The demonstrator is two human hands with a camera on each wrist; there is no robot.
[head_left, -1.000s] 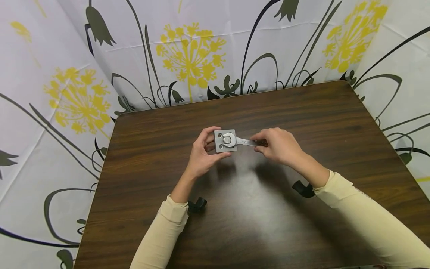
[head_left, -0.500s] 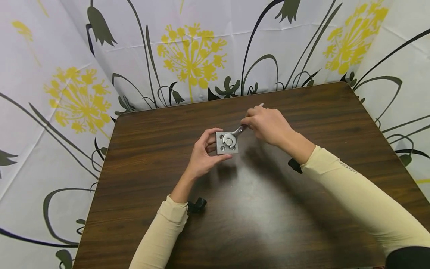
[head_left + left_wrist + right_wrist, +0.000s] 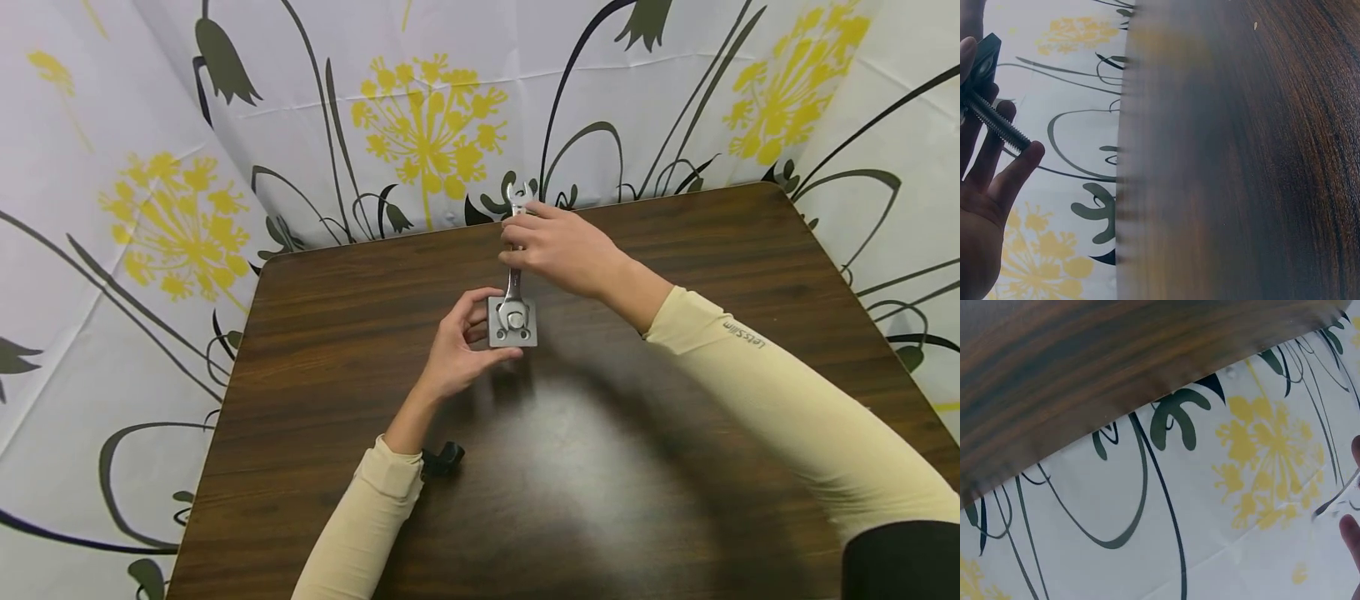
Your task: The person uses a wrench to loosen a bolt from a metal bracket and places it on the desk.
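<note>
The square metal plate [image 3: 512, 322] is the landmark: it is held above the middle of the dark wooden table [image 3: 675, 250]. The left hand [image 3: 457, 350] grips the plate from its left side, thumb curled under the near edge and fingers wrapped round the far left edge. A threaded bolt [image 3: 997, 122] runs down from the plate across those fingers. The wrench [image 3: 514, 250] sits with one jaw on the nut at the plate's centre, its handle pointing away toward the flowered curtain [image 3: 427, 125]. The right hand [image 3: 558, 250] closes its fingers round that handle beyond the plate's far edge.
</note>
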